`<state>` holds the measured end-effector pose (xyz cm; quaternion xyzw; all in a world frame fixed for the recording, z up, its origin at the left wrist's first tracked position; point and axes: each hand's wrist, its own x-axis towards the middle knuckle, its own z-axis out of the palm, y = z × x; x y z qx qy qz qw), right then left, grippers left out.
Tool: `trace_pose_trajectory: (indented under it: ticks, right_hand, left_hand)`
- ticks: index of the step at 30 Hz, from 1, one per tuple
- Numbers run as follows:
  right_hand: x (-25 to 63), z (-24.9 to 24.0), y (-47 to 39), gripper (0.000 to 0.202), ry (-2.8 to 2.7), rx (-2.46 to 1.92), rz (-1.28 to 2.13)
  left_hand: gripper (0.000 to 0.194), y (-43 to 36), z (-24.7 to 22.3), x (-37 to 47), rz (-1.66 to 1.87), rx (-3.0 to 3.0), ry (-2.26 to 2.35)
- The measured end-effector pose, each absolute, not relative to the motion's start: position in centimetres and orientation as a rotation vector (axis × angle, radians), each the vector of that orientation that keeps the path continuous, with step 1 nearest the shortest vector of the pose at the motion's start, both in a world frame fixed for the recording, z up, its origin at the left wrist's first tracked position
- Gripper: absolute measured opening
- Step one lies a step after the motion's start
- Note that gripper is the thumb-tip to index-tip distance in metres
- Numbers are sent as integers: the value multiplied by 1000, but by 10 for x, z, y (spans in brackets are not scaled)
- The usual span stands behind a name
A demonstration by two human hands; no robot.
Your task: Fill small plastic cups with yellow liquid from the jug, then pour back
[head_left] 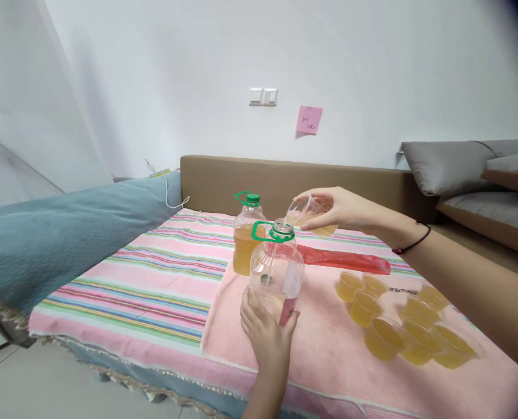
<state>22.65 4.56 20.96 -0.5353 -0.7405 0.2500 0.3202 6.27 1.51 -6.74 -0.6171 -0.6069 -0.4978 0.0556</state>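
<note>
My left hand (265,326) is wrapped around the lower part of a clear plastic bottle (270,267) with a green ring handle and no cap on its mouth. My right hand (335,209) grips a clear plastic cup (308,214), tilted with its rim at the bottle's mouth. Yellowish liquid lies in the cup, and a thin stream seems to run down inside the bottle. Just behind stands a second bottle (242,241), closed with a green cap and partly filled with yellow liquid. Several cups of yellow liquid (385,337) stand at the right.
A pink towel (324,343) lies on the striped cover (154,291). Across its back edge stretches a red plastic bag (346,259). A blue-covered armrest (88,215) borders the left, and grey cushions (451,169) are piled at the back right.
</note>
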Motion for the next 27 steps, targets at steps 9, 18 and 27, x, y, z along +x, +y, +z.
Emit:
trace_pose_trajectory:
  ticks: [9,18,27]
  right_hand:
    - [218,221,37,58,-2022,-1484,590]
    - [219,227,43,58,-2115,-1540,496]
    - [217,233,48,51,-2149,-1603,413]
  left_hand:
    - [119,16,-69,62,-1528,-1875,-1838]
    - [119,16,-68,63,-1542,-1877,-1846]
    - [120,15,-68,63,-1518,-1879,-1833]
